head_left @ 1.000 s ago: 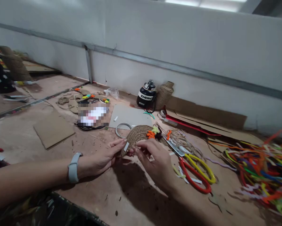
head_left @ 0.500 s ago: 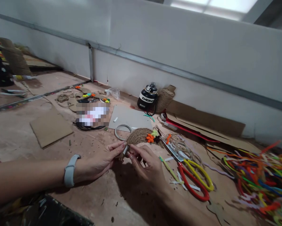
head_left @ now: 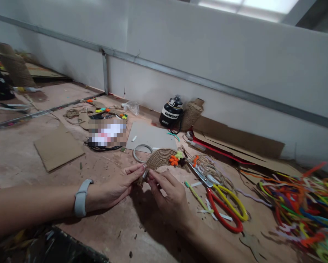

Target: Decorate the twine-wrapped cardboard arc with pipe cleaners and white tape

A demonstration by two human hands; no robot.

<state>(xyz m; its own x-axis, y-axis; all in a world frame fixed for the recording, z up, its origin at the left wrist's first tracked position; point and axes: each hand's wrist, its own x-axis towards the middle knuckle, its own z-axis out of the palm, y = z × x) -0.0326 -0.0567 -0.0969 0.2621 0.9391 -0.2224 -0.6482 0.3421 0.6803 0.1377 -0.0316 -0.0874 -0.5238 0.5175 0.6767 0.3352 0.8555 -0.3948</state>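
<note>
A curved band of coiled twine arches over the table, with orange, pale yellow and dark flowers near its right end. My left hand, with a grey band at the wrist, pinches the twine band's lower left end. Against the same end press the fingers of my right hand, beside a small whitish strip that lies across the twine. Scissors with one red and one yellow handle rest open to the right, their blade tips close to the flowers.
Colourful pipe cleaners are heaped at the right. A black bottle and a twine spool stand by the wall. A cardboard square lies left; a grey ring sits behind the hands. Long cardboard pieces lie at the back right.
The fingers of my right hand have shifted slightly at the twine band's end. Both hands keep their hold, and the objects around them look unmoved.
</note>
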